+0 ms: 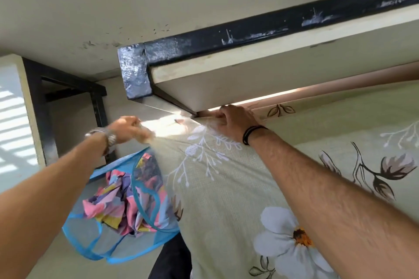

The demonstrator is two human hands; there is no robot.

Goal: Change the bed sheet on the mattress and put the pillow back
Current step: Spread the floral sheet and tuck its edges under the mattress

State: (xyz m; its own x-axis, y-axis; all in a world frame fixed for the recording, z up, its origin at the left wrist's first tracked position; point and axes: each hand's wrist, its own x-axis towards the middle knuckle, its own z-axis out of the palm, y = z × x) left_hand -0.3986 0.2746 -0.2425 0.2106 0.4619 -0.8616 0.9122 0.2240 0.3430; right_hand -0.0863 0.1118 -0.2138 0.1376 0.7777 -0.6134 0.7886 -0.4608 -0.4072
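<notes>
Both hands work the sheet [238, 188] at the mattress corner: left hand [130, 129] pinches its sunlit edge, right hand [235, 120] curls over the far edge. Pulling unevenly could pop the corner loose toward the hamper [118, 222].

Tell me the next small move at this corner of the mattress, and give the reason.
Probably tuck the corner in. The right hand grips the edge of the pale green floral bed sheet by the black metal bed frame, and the left hand pulls the sheet's corner taut, so the left hand should likely fold that loose cloth under the mattress.
</notes>
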